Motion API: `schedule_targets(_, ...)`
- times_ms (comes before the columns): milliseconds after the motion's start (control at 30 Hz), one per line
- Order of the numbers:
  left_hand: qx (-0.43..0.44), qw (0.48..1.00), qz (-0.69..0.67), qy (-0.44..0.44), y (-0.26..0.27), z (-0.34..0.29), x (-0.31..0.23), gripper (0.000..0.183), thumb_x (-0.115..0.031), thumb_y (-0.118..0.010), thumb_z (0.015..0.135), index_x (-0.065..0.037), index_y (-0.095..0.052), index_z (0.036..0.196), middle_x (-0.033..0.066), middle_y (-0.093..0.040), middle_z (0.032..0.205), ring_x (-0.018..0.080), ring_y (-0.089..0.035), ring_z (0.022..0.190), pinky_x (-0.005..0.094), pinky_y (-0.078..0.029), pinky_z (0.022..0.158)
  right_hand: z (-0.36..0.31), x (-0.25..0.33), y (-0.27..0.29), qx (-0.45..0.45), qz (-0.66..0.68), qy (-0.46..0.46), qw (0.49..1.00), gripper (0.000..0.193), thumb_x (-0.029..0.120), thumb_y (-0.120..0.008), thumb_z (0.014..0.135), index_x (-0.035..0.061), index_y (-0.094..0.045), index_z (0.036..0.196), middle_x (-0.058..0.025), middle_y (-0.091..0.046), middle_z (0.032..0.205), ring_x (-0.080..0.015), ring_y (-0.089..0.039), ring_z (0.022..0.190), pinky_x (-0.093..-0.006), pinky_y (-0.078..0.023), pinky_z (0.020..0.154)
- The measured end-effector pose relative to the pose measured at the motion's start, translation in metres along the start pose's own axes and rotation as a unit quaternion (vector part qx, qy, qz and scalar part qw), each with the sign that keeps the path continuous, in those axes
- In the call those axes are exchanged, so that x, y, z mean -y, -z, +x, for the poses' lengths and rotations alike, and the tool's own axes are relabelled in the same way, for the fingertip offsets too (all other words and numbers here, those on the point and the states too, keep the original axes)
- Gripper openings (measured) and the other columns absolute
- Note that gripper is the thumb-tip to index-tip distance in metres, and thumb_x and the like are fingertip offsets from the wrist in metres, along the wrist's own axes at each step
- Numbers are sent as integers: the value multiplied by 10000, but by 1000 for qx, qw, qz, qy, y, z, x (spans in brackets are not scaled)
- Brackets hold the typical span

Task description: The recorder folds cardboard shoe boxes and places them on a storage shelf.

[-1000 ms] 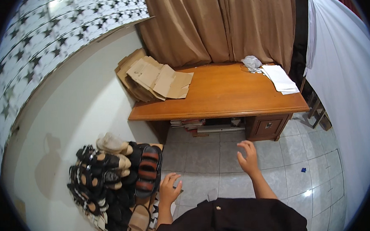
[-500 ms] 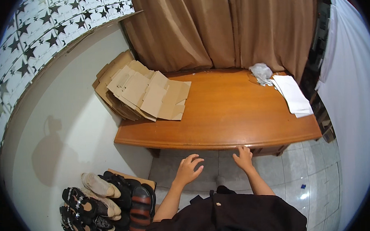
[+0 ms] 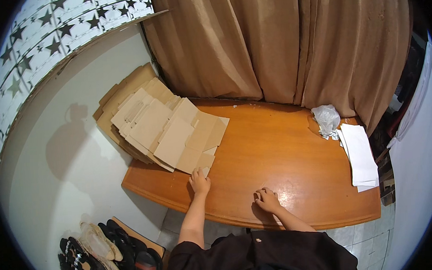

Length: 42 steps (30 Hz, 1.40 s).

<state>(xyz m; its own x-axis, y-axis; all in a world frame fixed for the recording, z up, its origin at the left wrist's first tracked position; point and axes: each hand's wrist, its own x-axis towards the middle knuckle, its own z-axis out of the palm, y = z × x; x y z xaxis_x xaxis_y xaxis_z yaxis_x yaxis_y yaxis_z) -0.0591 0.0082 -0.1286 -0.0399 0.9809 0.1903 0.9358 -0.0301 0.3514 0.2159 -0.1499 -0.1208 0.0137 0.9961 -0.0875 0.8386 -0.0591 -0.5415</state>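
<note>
Both forearms enter from the lower edge, out of dark sleeves, and run up toward twelve o'clock. The left hand (image 3: 199,181) sits at about eleven o'clock from the torso, arm nearly straight, palm down, fingers reaching forward and slightly spread. The right hand (image 3: 267,200) lies at about one o'clock from the torso, nearer the body than the left, its forearm angled up and leftward toward ten o'clock. Its fingers are curled under, knuckles uppermost, holding nothing visible.

Head view — steeply down, desk (image 3: 285,151) close.
</note>
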Motion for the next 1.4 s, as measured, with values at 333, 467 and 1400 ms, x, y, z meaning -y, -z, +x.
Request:
schedule_targets(333, 72, 983, 135, -103, -31, 37, 27, 361, -324, -523, 890, -20, -588, 1073, 165, -602, 1077, 306, -578, 998, 418, -477, 827, 41, -24, 13, -98, 166, 8, 981, 362, 209, -614, 755, 68, -590, 1087, -169, -548, 1110, -328, -546, 1037, -411, -447, 881)
schedule_targets(467, 11, 982, 22, -189, 3, 41, 22, 272, -267, -521, 899, -18, -629, 926, 133, -652, 820, 301, -630, 713, 390, -520, 647, 46, -8, 27, -125, 88, 50, 987, 349, 201, -612, 766, 57, -587, 1083, -165, -549, 1096, -321, -547, 1035, -409, -449, 880)
schedule_targets(1400, -297, 870, -308, -246, 150, -46, 24, 244, -256, -503, 938, -33, -545, 847, 112, -606, 783, 249, -615, 705, 331, -494, 642, 26, 5, 64, -186, 656, -154, 715, 763, 704, -249, 861, 174, -279, 1410, -98, -159, 1505, -266, -93, 1400, -674, -17, 1008)
